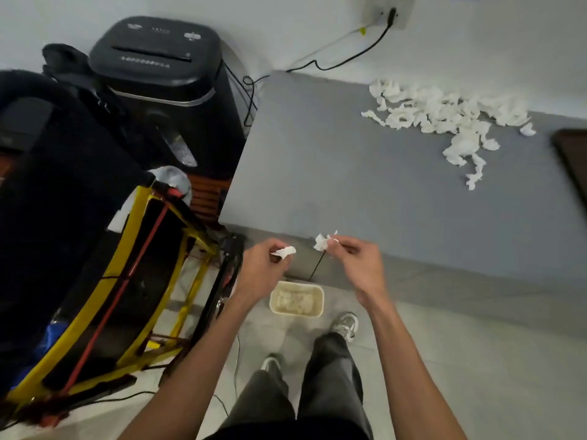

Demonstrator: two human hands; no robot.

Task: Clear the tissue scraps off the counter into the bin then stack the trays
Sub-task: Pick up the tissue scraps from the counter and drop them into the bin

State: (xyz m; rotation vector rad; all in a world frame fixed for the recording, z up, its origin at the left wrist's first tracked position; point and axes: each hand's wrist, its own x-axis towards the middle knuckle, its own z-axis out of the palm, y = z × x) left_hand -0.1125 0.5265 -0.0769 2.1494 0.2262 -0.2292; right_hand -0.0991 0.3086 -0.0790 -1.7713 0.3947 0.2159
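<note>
My left hand (263, 268) pinches a small white tissue scrap (285, 251) in front of the counter's near edge. My right hand (359, 262) pinches a second scrap (322, 242) just to its right. Both hands hover above a small cream bin (297, 300) on the floor, which holds several white scraps. A large pile of tissue scraps (441, 117) lies on the grey counter (349, 173) at the far right. A dark tray (573, 160) shows partly at the counter's right edge.
A black paper shredder (165, 77) stands left of the counter by the wall. A yellow-framed black cart (95, 265) fills the left side. A black cable (349, 58) runs from a wall socket. My legs and shoes stand just behind the bin.
</note>
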